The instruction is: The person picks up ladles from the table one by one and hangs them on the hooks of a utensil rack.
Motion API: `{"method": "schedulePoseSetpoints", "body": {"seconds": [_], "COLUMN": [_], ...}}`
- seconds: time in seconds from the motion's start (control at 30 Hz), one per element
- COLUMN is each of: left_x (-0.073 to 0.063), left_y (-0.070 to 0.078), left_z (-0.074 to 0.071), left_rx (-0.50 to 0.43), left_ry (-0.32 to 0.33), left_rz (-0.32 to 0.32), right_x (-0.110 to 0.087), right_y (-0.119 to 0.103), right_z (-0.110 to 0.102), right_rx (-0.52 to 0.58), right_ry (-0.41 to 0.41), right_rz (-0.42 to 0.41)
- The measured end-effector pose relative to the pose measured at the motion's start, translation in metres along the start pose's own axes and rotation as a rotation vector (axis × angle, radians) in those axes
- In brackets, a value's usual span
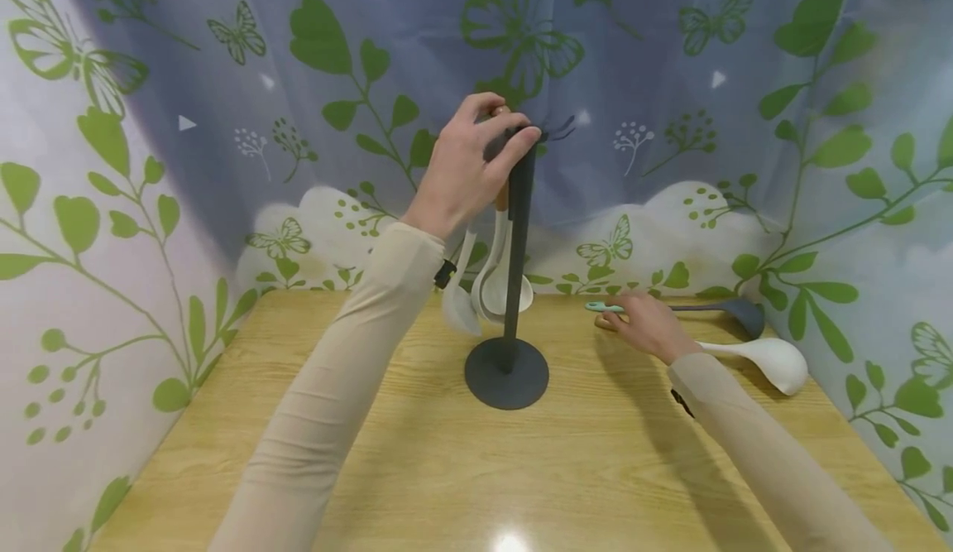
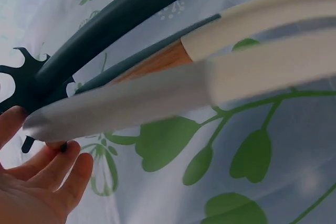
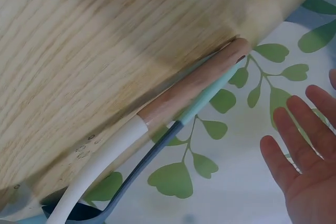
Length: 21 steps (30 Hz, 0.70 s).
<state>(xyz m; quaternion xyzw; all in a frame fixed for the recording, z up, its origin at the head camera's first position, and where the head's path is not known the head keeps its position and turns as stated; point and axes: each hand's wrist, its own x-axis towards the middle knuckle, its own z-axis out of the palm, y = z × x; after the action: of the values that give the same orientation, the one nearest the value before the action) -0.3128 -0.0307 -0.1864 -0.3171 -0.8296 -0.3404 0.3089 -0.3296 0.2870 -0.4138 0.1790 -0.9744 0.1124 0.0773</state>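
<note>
My left hand (image 1: 469,155) is at the top of a dark utensil stand (image 1: 519,262). In the left wrist view, its thumb and fingers pinch the end of a grey-handled white utensil (image 2: 121,106) beside the hooks; the handle is blurred. Two white utensils also hang on the stand, one a ladle (image 1: 495,291) with a wooden handle. My right hand (image 1: 648,324) is over the handles of a white ladle (image 1: 778,366) and a dark ladle (image 1: 744,316). The right wrist view shows its fingers spread, apart from the wooden handle (image 3: 194,85) and mint handle end (image 3: 212,90).
The stand's round base (image 1: 506,386) rests on a wooden table (image 1: 417,469). A curtain (image 1: 610,204) with leaves and butterflies closes off the table's back and both sides. The two loose ladles lie near the back right, close to the curtain.
</note>
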Motion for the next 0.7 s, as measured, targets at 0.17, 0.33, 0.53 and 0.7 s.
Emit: {"method": "schedulePoseSetpoints", "body": {"seconds": [0.17,0.33,0.53,0.7], "left_x": [0.001,0.003,0.003,0.002], "left_y": [-0.001,0.001,0.003,0.004], "left_z": [0.002,0.006,0.007,0.007], "left_rx": [-0.014,-0.073,-0.102,-0.089], "left_ry": [0.02,0.038,0.072,0.077], "left_rz": [-0.043,-0.034,-0.025,-0.026], "right_x": [-0.001,-0.008,-0.018,-0.029], "right_y": [0.006,0.02,0.041,0.053], "right_z": [0.003,0.005,0.003,-0.002], "right_rx": [0.003,-0.001,0.002,-0.028], "right_ry": [-0.003,-0.048,-0.096,-0.099], "right_rz": [0.0,0.052,0.136,0.181]}}
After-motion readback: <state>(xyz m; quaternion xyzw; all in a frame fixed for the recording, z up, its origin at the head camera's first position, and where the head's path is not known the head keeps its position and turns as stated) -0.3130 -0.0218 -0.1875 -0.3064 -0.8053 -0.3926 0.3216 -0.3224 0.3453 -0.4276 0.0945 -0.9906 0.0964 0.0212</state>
